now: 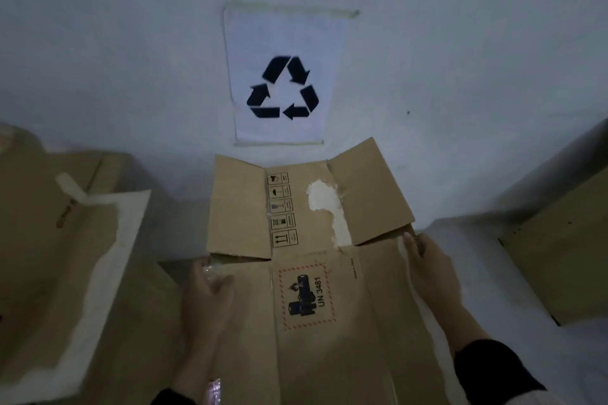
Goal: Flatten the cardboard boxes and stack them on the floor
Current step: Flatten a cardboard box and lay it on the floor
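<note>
A flattened brown cardboard box lies in front of me, its far flaps spread toward the wall. It carries a red-bordered UN 3481 battery label and a column of handling symbols. My left hand grips the box's left edge with the thumb on top. My right hand holds the right edge near the flap fold. Both sleeves are dark.
A white sheet with a black recycling symbol is taped to the grey wall. Another cardboard box with torn white patches sits at the left. A further cardboard box leans at the right, on the grey floor.
</note>
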